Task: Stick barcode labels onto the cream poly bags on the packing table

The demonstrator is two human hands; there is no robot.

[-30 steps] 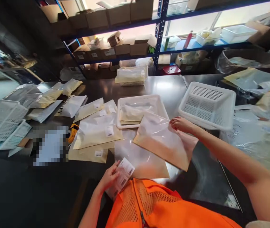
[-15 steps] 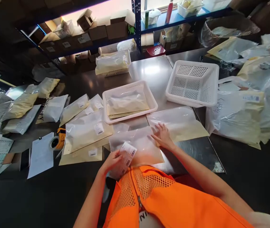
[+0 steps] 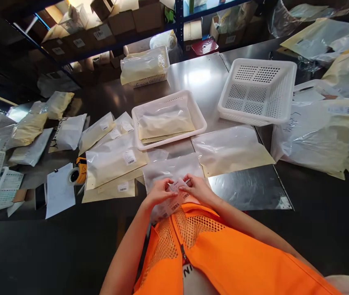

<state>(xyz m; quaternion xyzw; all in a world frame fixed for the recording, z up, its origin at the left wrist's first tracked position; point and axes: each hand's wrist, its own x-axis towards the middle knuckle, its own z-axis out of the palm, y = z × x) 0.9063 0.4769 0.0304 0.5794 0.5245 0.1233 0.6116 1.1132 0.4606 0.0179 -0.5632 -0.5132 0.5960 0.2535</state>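
A sheet of barcode labels (image 3: 177,197) is pinched between my two hands, close to my orange vest. My left hand (image 3: 161,192) grips its left side, and my right hand (image 3: 197,189) holds the upper right corner, thumb and fingers together. Under the hands lies a translucent plastic bag (image 3: 174,166) on the metal table, its lower part covered by the sheet and hands. A second translucent bag with a cream lower part (image 3: 231,151) lies flat to the right. At the left, bags bearing barcode labels (image 3: 116,162) are stacked.
A white tray (image 3: 203,127) with filled bags stands ahead, and a white perforated basket (image 3: 256,119) is at the right. Further left are a tape dispenser (image 3: 81,170), a paper sheet (image 3: 60,190) and a phone (image 3: 40,196). Bulky bags (image 3: 312,135) crowd the right side.
My right hand has left the bags and come to the label sheet, gripping its corner. My left hand still holds the sheet. The view has tilted down slightly.
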